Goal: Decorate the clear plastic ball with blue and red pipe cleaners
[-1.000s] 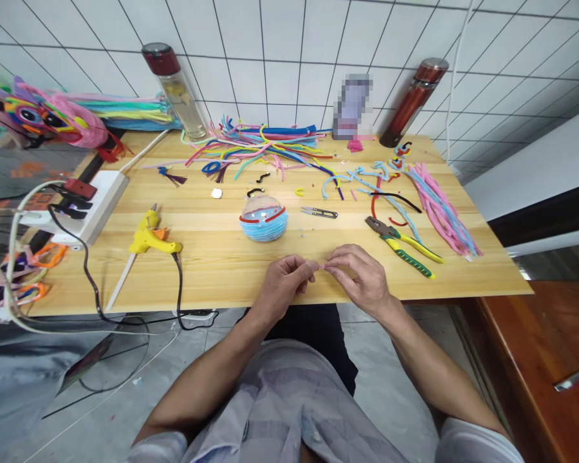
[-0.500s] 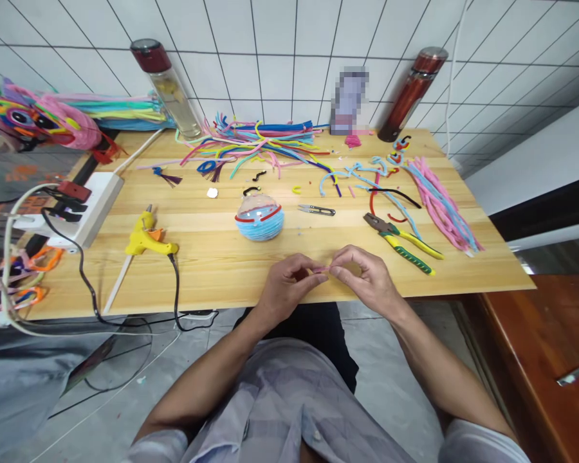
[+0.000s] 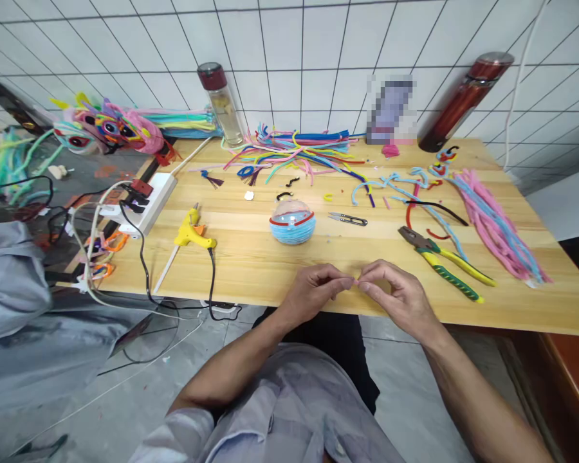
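Note:
Over the table's front edge, the fingertips of both hands meet at a tiny pink piece [image 3: 356, 281]. My left hand [image 3: 316, 292] pinches its left end between thumb and forefinger. From the other side my right hand [image 3: 399, 297] pinches it too; the fingertips hide most of it. Beyond the hands stands a clear ball [image 3: 292, 222] wrapped in light blue below, with a red band round its middle. Small snips [image 3: 348, 219] lie right of the ball. Pliers [image 3: 446, 263] with green and yellow handles rest to the right of my right hand.
A yellow glue gun [image 3: 193, 233] and a power strip [image 3: 152, 204] are at the left. Colourful pipe cleaners [image 3: 299, 151] lie at the back, between a glass bottle [image 3: 226, 109] and a red flask [image 3: 463, 103]. A pink and blue bundle [image 3: 502, 225] lies right. Another person's grey clothing [image 3: 14, 283] shows at left.
The view has turned left, so everything appears shifted right and more shows at the left. Both hands still pinch the small pink piece, less of which now shows between the fingertips.

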A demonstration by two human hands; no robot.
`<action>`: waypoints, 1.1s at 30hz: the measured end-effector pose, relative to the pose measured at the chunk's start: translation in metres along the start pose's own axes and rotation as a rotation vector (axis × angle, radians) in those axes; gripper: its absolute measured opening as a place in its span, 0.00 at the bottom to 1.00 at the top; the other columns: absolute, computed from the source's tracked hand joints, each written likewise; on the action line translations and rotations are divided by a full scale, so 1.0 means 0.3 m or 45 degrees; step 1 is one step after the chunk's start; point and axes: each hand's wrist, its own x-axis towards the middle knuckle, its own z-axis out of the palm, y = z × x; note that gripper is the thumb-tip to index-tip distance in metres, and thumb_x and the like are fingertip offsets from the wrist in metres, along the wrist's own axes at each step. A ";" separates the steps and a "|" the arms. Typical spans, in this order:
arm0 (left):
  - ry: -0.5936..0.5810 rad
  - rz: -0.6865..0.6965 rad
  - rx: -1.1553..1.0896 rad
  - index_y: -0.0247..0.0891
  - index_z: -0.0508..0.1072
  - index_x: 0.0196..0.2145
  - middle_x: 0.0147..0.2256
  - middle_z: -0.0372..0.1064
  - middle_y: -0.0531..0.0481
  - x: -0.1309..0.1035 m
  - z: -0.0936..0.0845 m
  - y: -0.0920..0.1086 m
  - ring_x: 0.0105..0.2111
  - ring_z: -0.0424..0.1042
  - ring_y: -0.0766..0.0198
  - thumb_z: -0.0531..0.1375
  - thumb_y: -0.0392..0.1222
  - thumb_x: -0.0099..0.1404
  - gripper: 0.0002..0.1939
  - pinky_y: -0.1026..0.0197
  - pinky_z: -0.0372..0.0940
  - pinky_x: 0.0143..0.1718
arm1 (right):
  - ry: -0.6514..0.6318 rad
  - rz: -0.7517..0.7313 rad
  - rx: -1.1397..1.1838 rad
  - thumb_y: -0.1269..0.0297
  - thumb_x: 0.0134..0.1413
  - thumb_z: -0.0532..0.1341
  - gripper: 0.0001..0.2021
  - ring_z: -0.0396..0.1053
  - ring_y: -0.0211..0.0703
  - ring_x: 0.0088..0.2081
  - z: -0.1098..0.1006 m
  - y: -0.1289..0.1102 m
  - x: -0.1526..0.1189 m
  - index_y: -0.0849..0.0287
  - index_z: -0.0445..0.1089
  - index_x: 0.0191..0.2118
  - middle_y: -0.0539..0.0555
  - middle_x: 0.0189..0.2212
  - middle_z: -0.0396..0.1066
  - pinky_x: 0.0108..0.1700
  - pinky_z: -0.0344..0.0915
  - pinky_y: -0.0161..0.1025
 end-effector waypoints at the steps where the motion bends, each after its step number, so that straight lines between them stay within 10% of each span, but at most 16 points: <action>1: -0.028 -0.034 -0.043 0.38 0.85 0.31 0.29 0.78 0.48 0.001 -0.003 0.001 0.24 0.66 0.69 0.71 0.58 0.62 0.19 0.64 0.62 0.28 | -0.007 -0.020 -0.006 0.64 0.68 0.67 0.04 0.77 0.42 0.36 -0.002 -0.002 0.002 0.53 0.76 0.38 0.51 0.34 0.78 0.38 0.72 0.37; 33: -0.048 -0.087 -0.095 0.37 0.83 0.36 0.23 0.63 0.57 0.024 -0.001 -0.023 0.23 0.55 0.72 0.76 0.54 0.57 0.18 0.64 0.50 0.26 | 0.123 -0.253 -0.383 0.71 0.69 0.64 0.05 0.77 0.44 0.37 -0.005 -0.013 0.003 0.53 0.72 0.42 0.52 0.35 0.77 0.40 0.72 0.41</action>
